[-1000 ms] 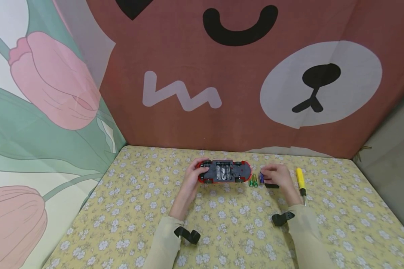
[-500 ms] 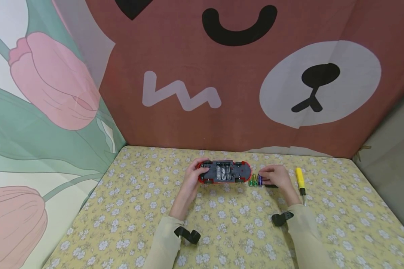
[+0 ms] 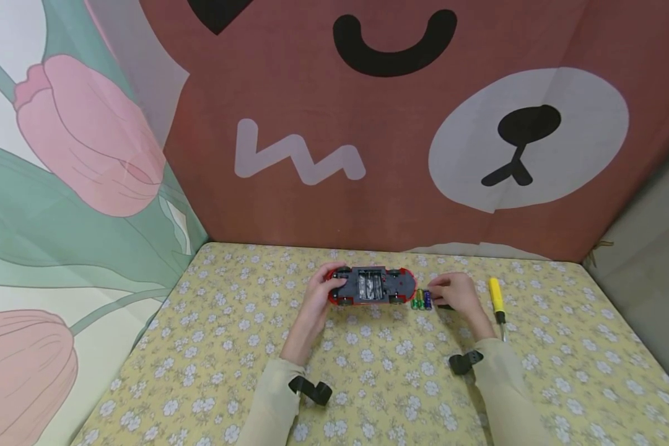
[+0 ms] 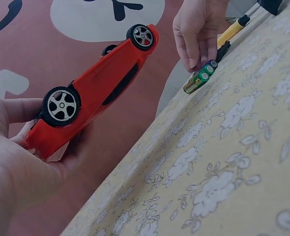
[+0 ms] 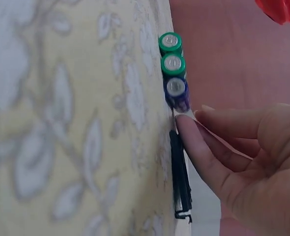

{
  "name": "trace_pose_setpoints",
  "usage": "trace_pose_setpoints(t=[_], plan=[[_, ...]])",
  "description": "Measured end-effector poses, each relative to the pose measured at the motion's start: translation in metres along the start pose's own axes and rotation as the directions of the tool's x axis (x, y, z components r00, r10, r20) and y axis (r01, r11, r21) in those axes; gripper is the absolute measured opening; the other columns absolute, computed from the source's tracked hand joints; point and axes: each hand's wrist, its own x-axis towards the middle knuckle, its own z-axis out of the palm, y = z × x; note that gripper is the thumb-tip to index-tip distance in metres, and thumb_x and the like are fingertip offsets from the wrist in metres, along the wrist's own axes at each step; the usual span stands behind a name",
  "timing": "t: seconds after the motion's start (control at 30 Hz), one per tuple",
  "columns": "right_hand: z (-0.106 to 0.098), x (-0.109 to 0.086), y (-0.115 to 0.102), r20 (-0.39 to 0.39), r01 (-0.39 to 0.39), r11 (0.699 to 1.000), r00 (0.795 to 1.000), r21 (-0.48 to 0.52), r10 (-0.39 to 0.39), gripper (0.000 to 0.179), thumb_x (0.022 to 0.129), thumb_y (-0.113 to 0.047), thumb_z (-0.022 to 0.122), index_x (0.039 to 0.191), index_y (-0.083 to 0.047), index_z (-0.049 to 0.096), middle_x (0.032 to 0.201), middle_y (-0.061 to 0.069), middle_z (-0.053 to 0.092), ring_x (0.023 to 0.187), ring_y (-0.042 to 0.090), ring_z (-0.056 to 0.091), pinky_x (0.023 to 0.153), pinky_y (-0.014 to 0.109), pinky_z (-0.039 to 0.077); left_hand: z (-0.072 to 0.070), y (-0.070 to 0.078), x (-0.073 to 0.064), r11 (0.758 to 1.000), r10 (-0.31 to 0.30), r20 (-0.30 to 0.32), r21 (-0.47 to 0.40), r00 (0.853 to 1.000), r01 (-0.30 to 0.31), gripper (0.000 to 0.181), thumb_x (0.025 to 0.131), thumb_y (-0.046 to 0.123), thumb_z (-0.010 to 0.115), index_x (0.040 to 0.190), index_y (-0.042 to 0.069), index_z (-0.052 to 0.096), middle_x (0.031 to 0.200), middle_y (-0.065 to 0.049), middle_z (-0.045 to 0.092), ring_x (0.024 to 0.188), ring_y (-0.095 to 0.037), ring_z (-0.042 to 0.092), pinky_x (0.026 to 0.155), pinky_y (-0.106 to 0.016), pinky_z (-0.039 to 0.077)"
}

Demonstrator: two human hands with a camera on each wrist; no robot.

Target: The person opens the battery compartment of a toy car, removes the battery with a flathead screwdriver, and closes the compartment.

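Note:
My left hand (image 3: 316,294) grips one end of a red toy car (image 3: 372,285), which is held upside down above the table. Its dark underside faces up, with an uncovered battery compartment (image 3: 370,284) in the middle. Two green batteries (image 5: 172,64) and one purple battery (image 5: 176,88) stand side by side in a row on the cloth. Beside the purple one is my right hand (image 3: 458,293), its thumb and fingertips close together at the battery's side, not wrapped round it. A flat black plastic piece (image 5: 180,172), like a battery cover, lies under that hand.
A screwdriver with a yellow handle (image 3: 497,296) lies to the right of my right hand. The table (image 3: 390,384) has a yellow flowered cloth. Behind it hangs a red-brown backdrop (image 3: 301,217), with printed fabric (image 3: 89,142) at the left.
The purple battery has shifted left with my right hand, up beside the green ones. My left hand and the car stay where they were.

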Motion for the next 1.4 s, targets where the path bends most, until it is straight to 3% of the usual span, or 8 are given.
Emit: trace_pose_setpoints(t=[0.27,0.53,0.87,1.2,1.4], plan=[[-0.012,0.0,0.0,-0.071,-0.006,0.995,0.997,-0.096,0.0,0.026,0.104,-0.006,0.06,0.117,0.015,0.068,0.105,0.03,0.07,0.084,0.034,0.072,0.071,0.039,0.062,0.0,0.0,0.001,1.0,-0.005,-0.001,-0.016,1.0,0.005,0.042,0.095,0.002,0.062,0.137,-0.001,0.06,0.141,-0.018,0.055,0.114,-0.025,0.059,0.084,-0.026,0.054],[-0.03,-0.008,0.001,-0.152,-0.077,0.969,0.988,-0.233,0.042,0.031,0.103,-0.014,0.063,0.12,0.012,0.066,0.113,0.032,0.067,0.09,0.04,0.068,0.071,0.048,0.057,-0.001,0.001,0.0,1.0,-0.011,-0.005,-0.012,1.0,0.011,0.043,0.096,0.004,0.063,0.138,-0.002,0.059,0.142,-0.018,0.054,0.115,-0.025,0.058,0.084,-0.027,0.054],[-0.036,-0.008,0.007,-0.063,-0.165,0.946,0.986,-0.278,0.154,0.044,0.101,-0.015,0.065,0.129,0.017,0.055,0.124,0.039,0.059,0.098,0.046,0.065,0.075,0.05,0.056,-0.001,0.003,-0.001,1.0,-0.016,-0.005,-0.016,1.0,0.016,0.045,0.097,0.003,0.062,0.141,-0.003,0.056,0.142,-0.019,0.054,0.115,-0.025,0.059,0.083,-0.026,0.054],[-0.036,-0.008,0.007,-0.035,-0.188,0.935,0.982,-0.3,0.187,0.048,0.097,-0.018,0.071,0.126,0.019,0.057,0.117,0.037,0.062,0.079,0.031,0.062,0.065,0.041,0.051,0.0,0.004,-0.002,0.999,-0.03,-0.012,-0.019,0.999,0.03,0.046,0.097,0.003,0.061,0.141,-0.004,0.055,0.142,-0.019,0.053,0.113,-0.025,0.059,0.082,-0.026,0.054],[-0.036,-0.006,0.007,0.003,-0.171,0.924,0.983,-0.341,0.183,0.049,0.095,-0.014,0.074,0.125,0.021,0.056,0.12,0.038,0.059,0.081,0.035,0.068,0.069,0.044,0.058,0.0,0.004,-0.001,0.999,-0.031,-0.005,-0.02,1.0,0.03,0.046,0.097,0.003,0.061,0.142,-0.005,0.054,0.143,-0.02,0.052,0.114,-0.025,0.059,0.081,-0.026,0.054]])
